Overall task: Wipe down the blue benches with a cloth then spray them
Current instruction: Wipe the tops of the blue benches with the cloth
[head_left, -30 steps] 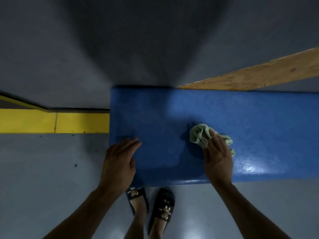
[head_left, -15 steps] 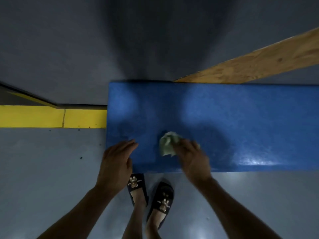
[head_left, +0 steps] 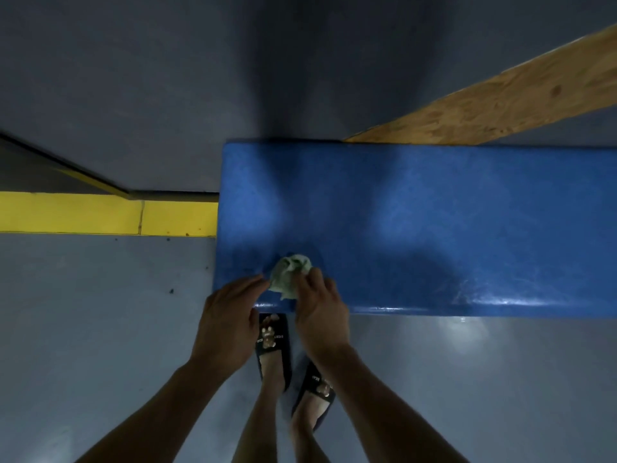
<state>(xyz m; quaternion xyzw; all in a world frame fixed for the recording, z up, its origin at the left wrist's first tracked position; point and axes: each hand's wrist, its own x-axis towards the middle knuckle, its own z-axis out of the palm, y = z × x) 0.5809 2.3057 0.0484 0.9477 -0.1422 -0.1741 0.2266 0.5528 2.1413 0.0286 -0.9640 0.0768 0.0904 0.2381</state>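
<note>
1. Head view, bench: one blue bench (head_left: 434, 222) lay across the frame, its left end near the centre; its near edge shone under the light towards the right; no second bench was in view.
2. Head view, cloth: the pale green cloth (head_left: 287, 271) sat bunched on the bench top, close to the near left corner and just inside the front edge.
3. Head view, right hand: the right hand (head_left: 319, 305) lay on the cloth from the near side; its fingers were curled over and into the bunched fabric, gripping it against the bench; the thumb could not be made out.
4. Head view, left hand: the left hand (head_left: 228, 315) rested at the near left corner of the bench; its fingers were straight and held together, fingertips just beside the cloth; whether they touched it could not be told.
5. Head view, surroundings: a yellow floor stripe (head_left: 100, 217) ran off to the left; a wooden board (head_left: 500, 101) rose at an angle behind the bench; two feet in dark sandals (head_left: 273, 339) stood below the front edge.
6. Step in hand, judged: the wiping stage, worked at the left end of the top; spraying not yet begun; no spray bottle was in view.
7. Next move, judged: carry the cloth over the remaining corner and edge with steady downward pressure; then fetch a sprayer.
</note>
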